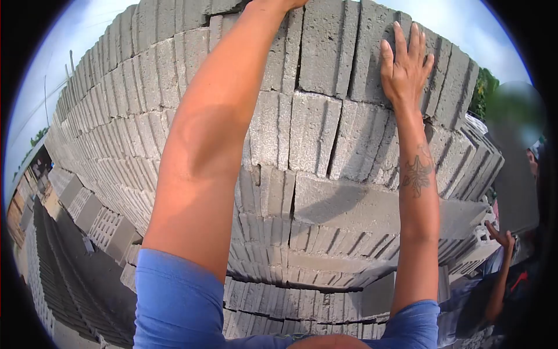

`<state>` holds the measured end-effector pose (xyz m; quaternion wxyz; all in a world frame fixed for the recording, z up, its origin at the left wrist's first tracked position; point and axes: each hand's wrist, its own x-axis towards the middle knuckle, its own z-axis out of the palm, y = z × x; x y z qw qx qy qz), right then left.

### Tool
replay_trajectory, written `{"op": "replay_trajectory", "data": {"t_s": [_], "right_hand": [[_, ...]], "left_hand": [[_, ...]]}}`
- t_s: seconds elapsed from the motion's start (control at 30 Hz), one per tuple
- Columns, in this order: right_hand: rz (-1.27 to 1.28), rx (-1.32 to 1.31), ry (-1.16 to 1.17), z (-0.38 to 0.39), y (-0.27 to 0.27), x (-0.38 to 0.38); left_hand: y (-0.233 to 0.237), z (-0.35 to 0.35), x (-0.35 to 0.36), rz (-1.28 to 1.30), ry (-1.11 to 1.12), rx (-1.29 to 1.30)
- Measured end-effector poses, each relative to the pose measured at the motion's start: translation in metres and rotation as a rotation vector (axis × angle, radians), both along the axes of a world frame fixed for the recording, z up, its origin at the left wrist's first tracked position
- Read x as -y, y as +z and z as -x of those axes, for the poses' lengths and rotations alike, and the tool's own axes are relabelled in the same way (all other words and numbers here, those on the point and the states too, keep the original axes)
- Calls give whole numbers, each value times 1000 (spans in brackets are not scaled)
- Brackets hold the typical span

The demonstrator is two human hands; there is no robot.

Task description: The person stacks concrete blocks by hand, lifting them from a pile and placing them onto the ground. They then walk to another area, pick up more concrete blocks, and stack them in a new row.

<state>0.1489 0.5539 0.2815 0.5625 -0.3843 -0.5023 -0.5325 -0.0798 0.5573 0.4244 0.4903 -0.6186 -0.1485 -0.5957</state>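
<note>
Bright sky (40, 75) was seen above the stack (269, 125), and trees (483, 90) were glimpsed behind its right edge. Grey blocks (314, 134) were packed in rows across the stack, mostly set on edge. At the top right of the stack, one block (369, 64) was touched by the right hand (408, 70), whose fingers were spread wide and laid flat, with nothing gripped. The left hand (293, 3) was placed at the top of the stack but was cut off by the frame, so whether anything was held could not be told. Left of the stack, hollow blocks (110, 232) were lined up. Right of the stack, a co-worker's hand (501, 235) was raised beside a dark slab (517, 198), which was perhaps supported by it; that side was dim and partly blurred.
</note>
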Motion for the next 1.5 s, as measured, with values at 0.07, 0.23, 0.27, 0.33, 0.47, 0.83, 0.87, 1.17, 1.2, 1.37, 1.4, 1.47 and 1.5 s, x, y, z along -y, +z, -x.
{"op": "replay_trajectory", "data": {"t_s": [0.07,0.23,0.27,0.33,0.47,0.83,0.87,1.17,1.2,1.37,1.4,1.47,1.5], "right_hand": [[-12,-17,-38,-7,1,-6],[-7,-31,68,-3,-2,-4],[1,-40,75,-3,-3,-3],[16,-32,73,-1,-3,-2],[93,-52,12,2,1,4],[638,-186,456,6,-191,202],[687,-237,572,18,-260,235],[2246,-1427,-414,46,-740,672],[2260,-1419,-423,37,-765,693],[821,-2390,163,-65,-662,549],[655,-2380,340,-88,-656,506],[618,-2262,484,-125,-639,433],[636,-2276,516,-146,-645,403]], "left_hand": [[-1,-5,-25,43,60,14],[0,-8,-46,-48,-13,-21],[1,-7,-47,-41,-8,-30],[3,1,-46,-15,156,-116],[13,5,-41,164,265,-321],[-533,42,125,1159,-298,15],[-619,65,172,1396,-243,-90],[-783,496,486,3194,285,-344],[-799,470,492,3117,353,-507],[-856,323,413,2600,481,-662],[-881,296,385,2479,264,-587],[-840,184,325,2498,95,-524],[-823,128,302,2391,-11,-473]]}}
